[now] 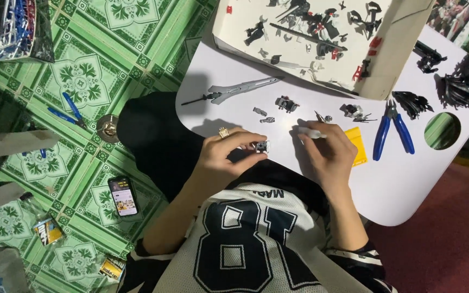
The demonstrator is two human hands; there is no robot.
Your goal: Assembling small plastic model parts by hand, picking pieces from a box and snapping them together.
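A small dark grey plastic model part (pixel 261 146) is pinched between the thumb and fingers of the left hand (pixel 228 153), just above the near edge of the white rounded counter (pixel 408 184). The part looks very light, hard and tiny, so it is judged to be easy to drop and easy to snap. It is best held by its flat sides, with a soft squeeze, not by any thin pegs.

Just to the right of the part, a thin white pen-like tool (pixel 311 132) is gripped in the curled right hand (pixel 329 154). A flat yellow plastic piece (pixel 356 144) lies touching the far side of that hand.

A little farther from the part, small grey bits (pixel 287 103) are spread on the counter, and blue-handled cutters (pixel 392 130) lie to the right. A long grey toy sword (pixel 240 89) is seen farther back and to the left.

Farthest from the part, an open pale cardboard box lid (pixel 386 59) is filled with many black and red pieces.
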